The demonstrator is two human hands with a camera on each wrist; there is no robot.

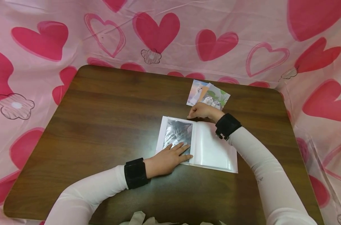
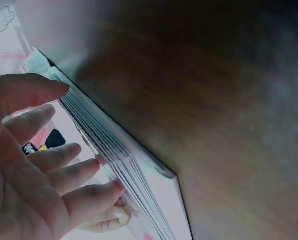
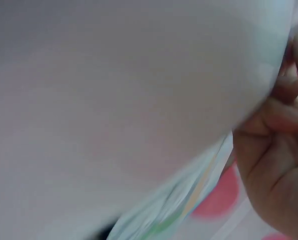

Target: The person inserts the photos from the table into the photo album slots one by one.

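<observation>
An open photo album (image 1: 215, 156) lies on the table, a grey kitten photo (image 1: 176, 129) in its left page sleeve and a white right page. My left hand (image 1: 166, 159) lies flat on the lower part of the kitten photo, fingers spread. In the left wrist view, that hand (image 2: 43, 170) is beside the album's stacked page edges (image 2: 108, 145). At the album's top edge near the spine, my right hand (image 1: 202, 111) has curled fingers. In the right wrist view, its fingers pinch the edge of a white album page (image 3: 138, 100), which fills most of that view.
Just beyond my right hand, loose photo cards overlap: one pinkish (image 1: 194, 92) and one with small white animals among green leaves (image 1: 216, 95). The brown wooden table (image 1: 111, 109) extends around the album. A pink curtain with hearts (image 1: 170, 37) hangs behind and at the sides.
</observation>
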